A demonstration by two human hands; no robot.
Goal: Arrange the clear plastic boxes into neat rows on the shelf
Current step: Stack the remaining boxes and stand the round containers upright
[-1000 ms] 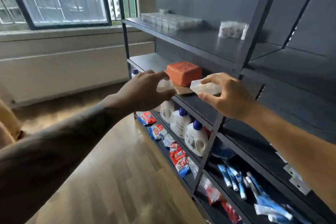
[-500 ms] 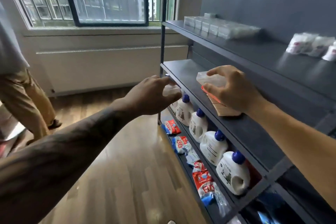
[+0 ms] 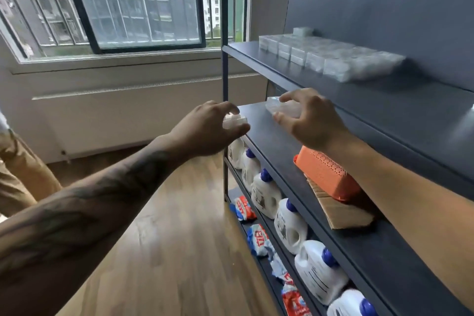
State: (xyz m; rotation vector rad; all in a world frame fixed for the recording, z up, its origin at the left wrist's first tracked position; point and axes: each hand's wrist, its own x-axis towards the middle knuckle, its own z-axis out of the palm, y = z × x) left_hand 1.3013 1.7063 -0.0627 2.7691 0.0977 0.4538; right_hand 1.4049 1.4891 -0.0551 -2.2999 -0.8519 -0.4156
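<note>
Shelf unit: dark grey metal shelf unit (image 3: 333, 151) with several tiers, standing beside the barred window (image 3: 123, 2).
Top tier: a neat row of clear plastic boxes (image 3: 331, 56) lined along the shelf unit's upper board, one more box sitting behind the row's far end.
Middle tier: an upturned orange perforated plastic basket (image 3: 325, 174) on a piece of brown cardboard (image 3: 346, 213), partly hidden behind the right forearm.
Lower tier: white detergent jugs with blue caps (image 3: 289, 226) in a line; red-and-blue packets (image 3: 259, 238) on the tier beneath.
Right hand (image 3: 313, 120): fingers curled round a clear plastic box (image 3: 282, 109), held just above the middle tier's far end.
Left hand (image 3: 205, 128): thumb and fingers pinching a second small clear plastic box (image 3: 234, 120), held in the air just off the shelf unit's front corner post.
</note>
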